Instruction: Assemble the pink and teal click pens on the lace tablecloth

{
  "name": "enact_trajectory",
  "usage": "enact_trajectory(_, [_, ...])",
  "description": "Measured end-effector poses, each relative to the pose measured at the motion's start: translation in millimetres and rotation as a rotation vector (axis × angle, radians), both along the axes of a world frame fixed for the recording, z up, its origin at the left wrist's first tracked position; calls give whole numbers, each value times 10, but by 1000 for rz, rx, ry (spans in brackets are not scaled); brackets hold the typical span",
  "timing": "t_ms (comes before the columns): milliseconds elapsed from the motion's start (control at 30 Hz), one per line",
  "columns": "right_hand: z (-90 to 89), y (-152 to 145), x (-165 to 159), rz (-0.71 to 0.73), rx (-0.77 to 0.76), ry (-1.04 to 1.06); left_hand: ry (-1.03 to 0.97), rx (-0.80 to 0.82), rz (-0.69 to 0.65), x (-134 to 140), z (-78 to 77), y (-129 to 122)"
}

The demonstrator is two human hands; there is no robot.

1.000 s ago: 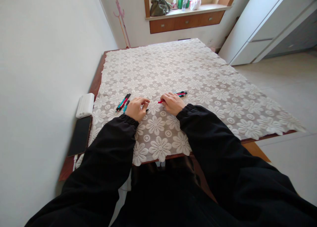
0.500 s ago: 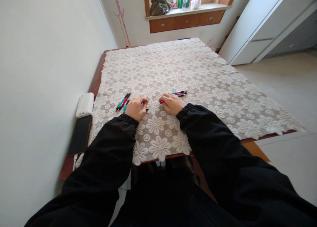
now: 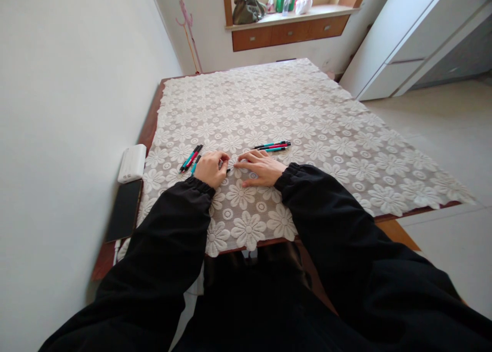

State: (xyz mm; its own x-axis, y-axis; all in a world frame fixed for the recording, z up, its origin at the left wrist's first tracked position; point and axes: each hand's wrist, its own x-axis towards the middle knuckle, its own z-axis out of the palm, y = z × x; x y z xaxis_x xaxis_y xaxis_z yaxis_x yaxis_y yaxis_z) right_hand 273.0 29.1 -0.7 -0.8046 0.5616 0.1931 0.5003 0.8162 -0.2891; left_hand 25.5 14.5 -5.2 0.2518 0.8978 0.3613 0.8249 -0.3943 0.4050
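The largest thing is a table (image 3: 149, 124) with a dark wooden edge, and most of its top lies under a lace tablecloth (image 3: 246, 98) in a raised flower pattern. Over its near part are 2 hands. The right hand (image 3: 260, 168) is palm down, fingers loosely spread and thumb well apart, with nothing visible in its grasp; the left hand (image 3: 211, 168) is curled, thumb and fingertips close together, and I cannot tell whether they pinch anything. At the table's left edge lie a dark phone (image 3: 123, 211) and, just beyond it, a white box-shaped device (image 3: 131, 163). Smaller are the pens: a right-hand bundle (image 3: 273, 146) of about 3 just beyond the right hand, and a left-hand bundle (image 3: 191, 158) beside the left hand. They look light, stiff and smooth, likely to roll, though the lace should slow them; mid-barrel seems the best hold. Smallest is a black tip (image 3: 228, 170) showing by the left thumb.
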Motion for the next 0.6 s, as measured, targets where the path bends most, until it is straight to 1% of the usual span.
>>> enact_trajectory(133, [-1, -45, -21, 31, -12, -10, 6, 7, -9, -2, -8, 3])
enact_trajectory(233, [-3, -41, -29, 22, -2, 18, 4, 10, -17, -3, -8, 5])
enact_trajectory(367, [2, 24, -13, -69, 23, 90, 2, -19, -1, -2, 3, 3])
enact_trajectory(467, [6, 71, 0, -143, 25, 78, -5, -32, 2, 1, 6, 1])
enact_trajectory(600, [13, 88, -5, -180, 16, 58, -8, -12, 6, -3, -6, 6])
